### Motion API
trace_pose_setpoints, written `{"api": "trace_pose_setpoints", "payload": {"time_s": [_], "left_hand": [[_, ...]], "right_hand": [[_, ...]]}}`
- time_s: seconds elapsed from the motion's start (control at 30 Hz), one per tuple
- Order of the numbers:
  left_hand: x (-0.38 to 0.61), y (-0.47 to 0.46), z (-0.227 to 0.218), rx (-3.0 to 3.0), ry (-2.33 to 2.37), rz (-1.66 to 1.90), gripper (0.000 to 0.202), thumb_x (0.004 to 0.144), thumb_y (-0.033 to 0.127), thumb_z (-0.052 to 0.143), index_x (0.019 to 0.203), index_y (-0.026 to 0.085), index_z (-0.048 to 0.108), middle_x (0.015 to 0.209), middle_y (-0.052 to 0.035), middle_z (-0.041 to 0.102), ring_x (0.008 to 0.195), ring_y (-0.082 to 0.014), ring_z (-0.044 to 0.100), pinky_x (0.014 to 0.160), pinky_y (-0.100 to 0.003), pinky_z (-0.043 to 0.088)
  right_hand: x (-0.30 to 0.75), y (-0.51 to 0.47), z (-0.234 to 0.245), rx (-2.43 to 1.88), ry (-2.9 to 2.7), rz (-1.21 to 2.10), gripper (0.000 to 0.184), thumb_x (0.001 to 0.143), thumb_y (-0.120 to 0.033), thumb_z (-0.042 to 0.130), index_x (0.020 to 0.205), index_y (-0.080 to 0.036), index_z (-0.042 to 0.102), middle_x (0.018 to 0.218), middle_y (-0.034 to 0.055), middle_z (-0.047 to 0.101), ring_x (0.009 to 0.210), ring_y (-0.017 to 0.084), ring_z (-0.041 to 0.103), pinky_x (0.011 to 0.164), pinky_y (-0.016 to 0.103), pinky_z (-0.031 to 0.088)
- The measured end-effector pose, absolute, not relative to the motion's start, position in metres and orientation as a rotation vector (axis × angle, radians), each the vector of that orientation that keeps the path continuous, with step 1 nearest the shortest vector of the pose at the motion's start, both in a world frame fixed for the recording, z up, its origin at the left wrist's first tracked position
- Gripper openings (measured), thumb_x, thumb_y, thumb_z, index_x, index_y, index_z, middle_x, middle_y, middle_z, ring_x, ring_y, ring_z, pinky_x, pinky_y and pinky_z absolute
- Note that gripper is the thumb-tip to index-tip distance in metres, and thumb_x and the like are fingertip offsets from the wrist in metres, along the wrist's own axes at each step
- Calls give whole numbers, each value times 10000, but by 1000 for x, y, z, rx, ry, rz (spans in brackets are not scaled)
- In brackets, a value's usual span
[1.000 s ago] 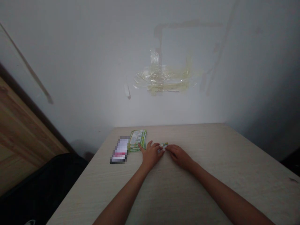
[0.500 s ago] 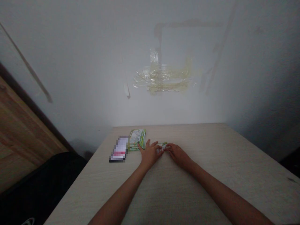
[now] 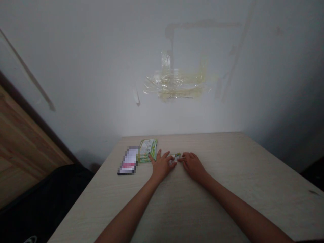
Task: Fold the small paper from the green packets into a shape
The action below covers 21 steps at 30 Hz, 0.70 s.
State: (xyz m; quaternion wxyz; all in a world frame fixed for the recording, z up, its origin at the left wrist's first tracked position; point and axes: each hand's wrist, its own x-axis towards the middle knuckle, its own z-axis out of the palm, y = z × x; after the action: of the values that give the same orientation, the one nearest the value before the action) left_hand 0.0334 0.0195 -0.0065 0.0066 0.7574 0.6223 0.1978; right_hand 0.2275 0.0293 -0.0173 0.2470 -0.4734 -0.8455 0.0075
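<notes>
Pale tabletop (image 3: 162,209) lay beneath the fingers. To their far left I saw a phone (image 3: 129,161), its screen pixelated, then a stack of green-and-white packets (image 3: 148,147) overlapped by the left hand's (image 3: 162,165) outermost finger. Those splayed fingers partly hid a small green-and-white packet (image 3: 177,155), print unreadable. Right-hand (image 3: 194,167) fingers curled together at its right end; whether either hand pinched it, I couldn't tell.

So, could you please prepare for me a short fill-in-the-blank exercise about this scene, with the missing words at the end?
1. Near the left hand and the right hand is a small item, mainly white and ____.
2. In the picture, the pixelated device lies to the ____ of the printed stack.
3. Of these two, the nearer to the left hand is the ____.
4. Shiny tape sticks to the ____ beyond the table.

Missing words: green; left; stack; wall.
</notes>
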Motion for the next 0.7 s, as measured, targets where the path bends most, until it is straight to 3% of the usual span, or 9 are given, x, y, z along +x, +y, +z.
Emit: {"api": "trace_pose_setpoints", "payload": {"time_s": [0.7], "left_hand": [[34,16,-6,2381,1936,628,249,834,504,565,1032,394,668,1376,37,555,1417,-349,230,1043,-765,-66]], "right_hand": [[231,46,-30,-1448,-2177,-6,308,935,-191,444,1168,-226,643,1229,113,603,1121,265,553,986,428,400]]}}
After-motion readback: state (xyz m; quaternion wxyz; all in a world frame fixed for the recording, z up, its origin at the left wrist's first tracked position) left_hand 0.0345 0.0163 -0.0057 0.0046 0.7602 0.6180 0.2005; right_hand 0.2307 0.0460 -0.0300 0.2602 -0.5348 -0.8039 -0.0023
